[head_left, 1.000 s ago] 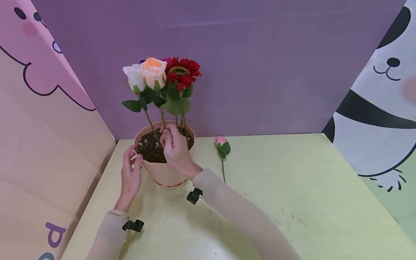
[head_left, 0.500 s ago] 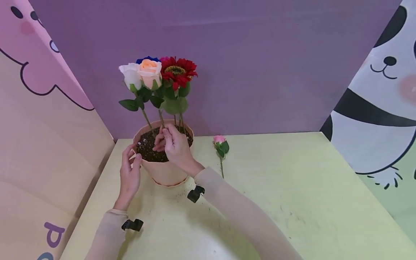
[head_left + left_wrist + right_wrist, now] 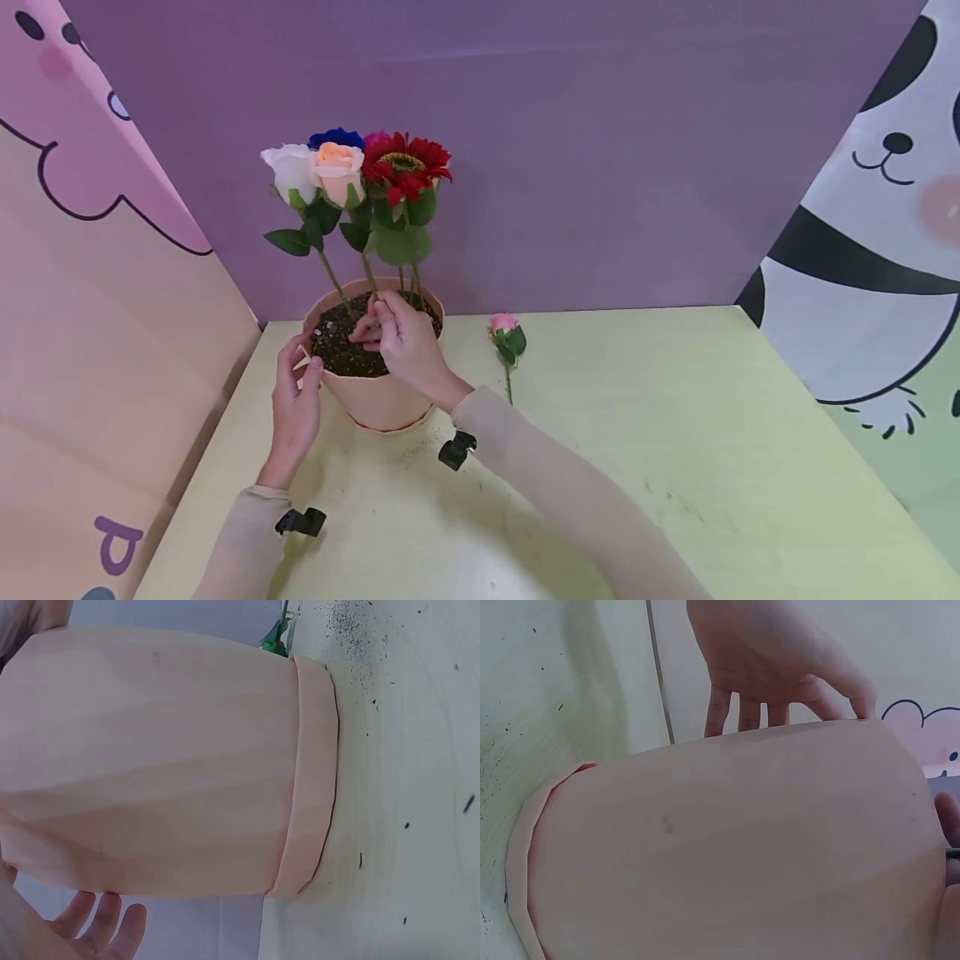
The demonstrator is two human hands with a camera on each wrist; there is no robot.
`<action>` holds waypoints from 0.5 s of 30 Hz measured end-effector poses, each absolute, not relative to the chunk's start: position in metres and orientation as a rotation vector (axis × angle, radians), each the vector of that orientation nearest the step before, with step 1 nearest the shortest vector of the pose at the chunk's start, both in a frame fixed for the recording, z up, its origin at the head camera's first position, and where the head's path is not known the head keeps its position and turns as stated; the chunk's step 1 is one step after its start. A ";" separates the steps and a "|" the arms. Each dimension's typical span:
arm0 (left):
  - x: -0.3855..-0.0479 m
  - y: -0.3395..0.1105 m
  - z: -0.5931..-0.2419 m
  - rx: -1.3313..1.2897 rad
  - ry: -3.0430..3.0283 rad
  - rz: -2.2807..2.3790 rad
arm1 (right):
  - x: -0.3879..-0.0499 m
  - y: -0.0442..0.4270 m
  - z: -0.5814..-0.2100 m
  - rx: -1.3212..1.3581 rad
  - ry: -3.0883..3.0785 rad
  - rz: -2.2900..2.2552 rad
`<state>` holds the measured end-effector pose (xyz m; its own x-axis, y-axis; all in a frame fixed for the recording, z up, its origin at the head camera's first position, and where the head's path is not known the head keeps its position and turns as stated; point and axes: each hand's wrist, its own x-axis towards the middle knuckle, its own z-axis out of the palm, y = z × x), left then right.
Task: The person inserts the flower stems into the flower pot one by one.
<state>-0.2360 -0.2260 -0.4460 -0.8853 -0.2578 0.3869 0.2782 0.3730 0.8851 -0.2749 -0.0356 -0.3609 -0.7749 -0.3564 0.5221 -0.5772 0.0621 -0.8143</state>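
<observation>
In the head view my right hand [image 3: 408,342] is over the pot and pinches the stem [image 3: 370,273] of a peach rose [image 3: 339,171]. Its other fingers hang just above the dark soil [image 3: 337,346]. At the right edge of the right wrist view, a bit of stem shows between the fingertips. My left hand [image 3: 295,417] holds the pale peach flower pot [image 3: 378,402] at its left side, thumb by the rim and fingers spread along the wall. A white rose [image 3: 292,173], a blue flower [image 3: 335,139] and a red gerbera-like flower [image 3: 405,165] also stand in the pot.
A small pink rose [image 3: 504,329] lies on the pale table [image 3: 637,400] to the right of the pot. Crumbs of soil [image 3: 356,634] are scattered by the base. A purple wall [image 3: 600,167] rises behind, and a printed panel [image 3: 150,350] runs along the left.
The peach rose has leaned slightly left, and more of the blue flower shows behind it. My right hand keeps its pinch, with its lower fingers extended further left. The left hand stays on the pot.
</observation>
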 end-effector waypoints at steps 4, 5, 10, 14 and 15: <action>-0.235 -0.226 -0.447 -0.005 -2.172 -1.539 | -0.275 -0.034 -0.363 0.910 -2.153 1.810; -0.235 -0.226 -0.447 -0.004 -2.173 -1.545 | -0.275 -0.034 -0.364 0.904 -2.149 1.808; -0.238 -0.227 -0.446 -0.005 -2.167 -1.551 | -0.276 -0.033 -0.365 0.896 -2.102 1.790; -0.240 -0.226 -0.444 -0.007 -2.164 -1.550 | -0.275 -0.030 -0.366 0.843 -2.060 1.744; -0.241 -0.226 -0.444 -0.004 -2.167 -1.551 | -0.274 -0.028 -0.367 0.817 -2.042 1.720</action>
<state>-0.2408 -0.2256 -0.4438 -0.8885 -0.2649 0.3747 0.2694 0.3601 0.8932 -0.2742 -0.0285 -0.3667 -0.7735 -0.2036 0.6002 -0.6261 0.0978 -0.7736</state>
